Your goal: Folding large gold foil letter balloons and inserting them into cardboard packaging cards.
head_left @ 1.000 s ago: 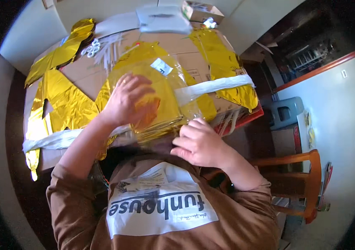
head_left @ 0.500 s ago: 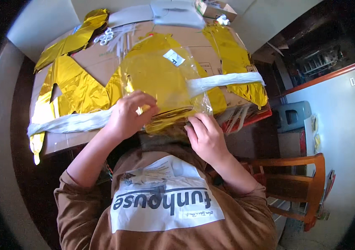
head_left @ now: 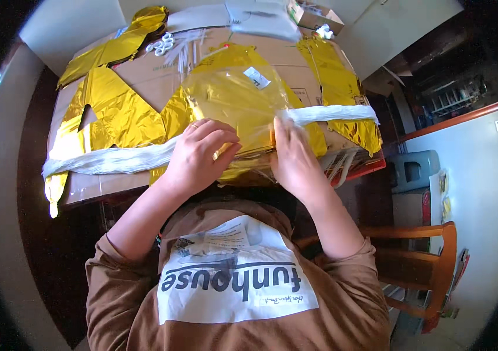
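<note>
A clear plastic bag with a small white label lies on the cardboard surface, gold foil showing through it. My left hand is at the bag's near left part, fingers curled and closed on its edge. On the bag's right side is my right hand, its fingers stretched forward and partly blurred against the plastic. Flat gold foil pieces spread out to the left. A bundle of white strands runs across the near side, passing behind my left hand; another length emerges on the right.
White rings and thin clear strips lie at the back. More gold foil covers the right side. A small open box stands at the far right corner. A wooden chair is at my right, near a grey-blue stool.
My right hand has moved forward along the bag's right side, its fingers straightening from a pinch. My left hand stays at the near left edge. The whole view has shifted slightly.
</note>
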The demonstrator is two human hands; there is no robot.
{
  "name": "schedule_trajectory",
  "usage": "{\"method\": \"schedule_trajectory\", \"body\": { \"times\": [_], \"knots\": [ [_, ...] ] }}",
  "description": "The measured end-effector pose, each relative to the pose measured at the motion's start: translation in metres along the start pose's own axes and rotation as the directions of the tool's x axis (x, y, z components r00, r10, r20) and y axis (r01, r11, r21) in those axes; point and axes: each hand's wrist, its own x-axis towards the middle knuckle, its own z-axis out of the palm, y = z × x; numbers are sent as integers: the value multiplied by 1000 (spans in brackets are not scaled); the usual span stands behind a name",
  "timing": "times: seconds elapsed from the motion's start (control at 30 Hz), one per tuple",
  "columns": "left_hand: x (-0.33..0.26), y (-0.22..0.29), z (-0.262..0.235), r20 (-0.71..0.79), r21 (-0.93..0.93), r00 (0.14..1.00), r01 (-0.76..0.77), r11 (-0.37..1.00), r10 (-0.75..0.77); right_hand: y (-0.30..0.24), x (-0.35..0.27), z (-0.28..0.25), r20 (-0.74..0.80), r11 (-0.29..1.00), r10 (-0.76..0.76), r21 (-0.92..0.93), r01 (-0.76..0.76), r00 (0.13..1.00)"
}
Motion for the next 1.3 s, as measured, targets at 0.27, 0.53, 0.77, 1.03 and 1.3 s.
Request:
{"method": "schedule_trajectory", "body": {
  "times": [0.27, 0.53, 0.77, 1.03, 1.3],
  "knots": [
    [-20, -5, 23, 4, -111, 999, 43, 993, -43, 23, 25, 30, -102, 889, 216, 433, -153, 971],
    [-28, -1, 31, -22, -228, 998, 46, 973, -52, 16, 43, 16, 595, -146, 377, 795, -589, 710],
    [-10, -68, -11, -118, -496, 693, 579, 647, -711, -1, 45, 26, 498, 98, 348, 823, -559, 795],
    [31, -141, -25, -2, 164, 636, 761, 627, -772, -8, 48, 10, 487, 38, 416, 835, -550, 768],
    [47, -161, -11, -216, 87, 709, 699, 710, -671, 3, 25, -61, 632, -165, 305, 772, -614, 712]
  ]
}}
